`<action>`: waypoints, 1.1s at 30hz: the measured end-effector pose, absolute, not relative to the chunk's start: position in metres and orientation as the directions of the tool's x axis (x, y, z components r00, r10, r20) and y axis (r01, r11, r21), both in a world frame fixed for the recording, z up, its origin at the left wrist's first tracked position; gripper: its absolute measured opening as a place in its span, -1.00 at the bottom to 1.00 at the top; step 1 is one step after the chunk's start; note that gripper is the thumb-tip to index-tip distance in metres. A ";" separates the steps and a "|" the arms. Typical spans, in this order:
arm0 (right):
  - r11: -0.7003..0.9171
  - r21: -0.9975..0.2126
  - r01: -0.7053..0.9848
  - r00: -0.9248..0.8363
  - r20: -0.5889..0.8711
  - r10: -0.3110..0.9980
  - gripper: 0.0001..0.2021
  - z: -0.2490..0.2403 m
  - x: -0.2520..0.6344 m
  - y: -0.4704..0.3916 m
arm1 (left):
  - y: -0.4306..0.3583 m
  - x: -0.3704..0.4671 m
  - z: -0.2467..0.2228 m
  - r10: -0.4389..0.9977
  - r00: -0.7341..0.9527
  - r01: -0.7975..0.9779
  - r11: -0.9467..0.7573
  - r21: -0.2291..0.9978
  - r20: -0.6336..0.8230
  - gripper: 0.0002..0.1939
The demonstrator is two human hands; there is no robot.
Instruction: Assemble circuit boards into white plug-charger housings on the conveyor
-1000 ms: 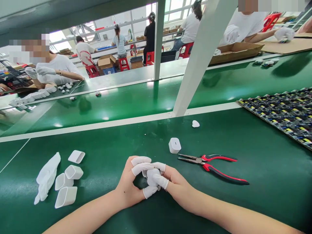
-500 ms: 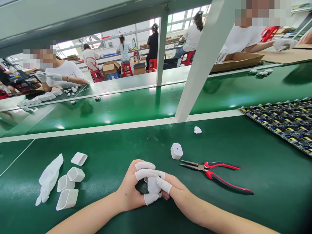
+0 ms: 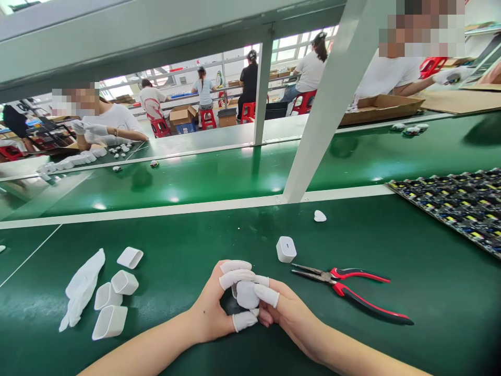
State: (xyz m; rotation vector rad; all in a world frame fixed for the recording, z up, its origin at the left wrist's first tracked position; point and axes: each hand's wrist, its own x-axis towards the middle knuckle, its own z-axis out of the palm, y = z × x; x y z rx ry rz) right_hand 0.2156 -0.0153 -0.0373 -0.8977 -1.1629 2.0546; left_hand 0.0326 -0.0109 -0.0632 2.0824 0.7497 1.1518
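Observation:
Between my two hands is a small white rounded-square charger cap (image 3: 248, 295); what lies behind it is mostly hidden by fingers. My left hand (image 3: 217, 303), with white finger cots, curls around its left side, fingers above and thumb below. My right hand (image 3: 287, 310) pinches the right side, its cotted thumb lying on the white face. Just beyond them stands a closed white charger housing (image 3: 286, 249) with a small dark slot. To the right lie long-nose pliers (image 3: 332, 277) with red and black handles, jaws slightly apart.
Several open white charger shells (image 3: 110, 322) lie at left beside a crumpled white glove (image 3: 83, 290). A white scrap (image 3: 320, 216) sits farther back. A panel of circuit boards (image 3: 454, 201) occupies the right. A slanted metal post (image 3: 324, 109) and green belt (image 3: 211, 172) stand beyond, with co-workers behind.
The whole view has shifted slightly, so the scene sits a little lower and to the right. Both hands keep their hold on the cap, whose white face now shows slightly more squarely.

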 end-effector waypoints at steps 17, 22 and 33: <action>-0.346 -0.935 -0.075 -0.670 -0.210 0.712 -0.69 -0.030 0.221 -0.016 | -0.014 0.033 -0.065 0.749 0.413 0.194 -0.628 0.754 0.518 -0.37; -0.319 -0.943 -0.088 -0.678 -0.178 0.713 -0.70 -0.030 0.221 -0.017 | -0.014 0.034 -0.064 0.693 0.437 0.183 -0.693 0.697 0.573 -0.55; -0.529 -0.836 -0.150 -0.667 -0.309 0.678 -0.64 -0.036 0.214 -0.015 | -0.011 0.037 -0.059 0.599 0.382 0.279 -0.801 0.530 0.704 -0.47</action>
